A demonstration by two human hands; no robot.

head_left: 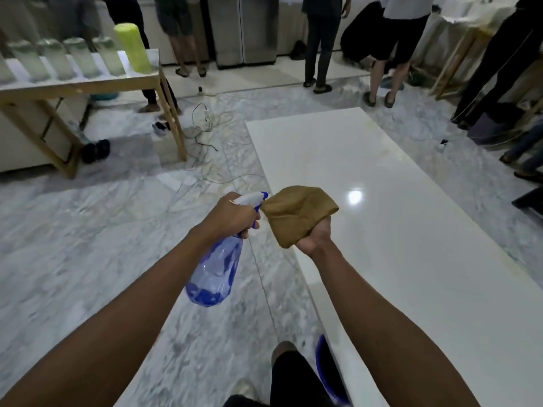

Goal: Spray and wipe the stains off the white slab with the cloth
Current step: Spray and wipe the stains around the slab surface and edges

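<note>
A long glossy white slab (pixel 396 230) lies low over the marble floor, running from the lower right up to the centre. My left hand (pixel 232 215) grips a blue translucent spray bottle (pixel 216 271) by its white trigger head, nozzle pointing right, a little liquid at the bottom. My right hand (pixel 316 237), palm up, holds a bunched brown cloth (pixel 295 214) right in front of the nozzle, above the slab's left edge. Faint yellowish marks show near the slab's far end.
A wooden table (pixel 88 83) with several glass jars and a yellow-green roll stands at left. Loose cables (pixel 205 127) trail on the floor beyond it. Several people stand along the back and right side. A blue basin (pixel 326 371) sits by my knee.
</note>
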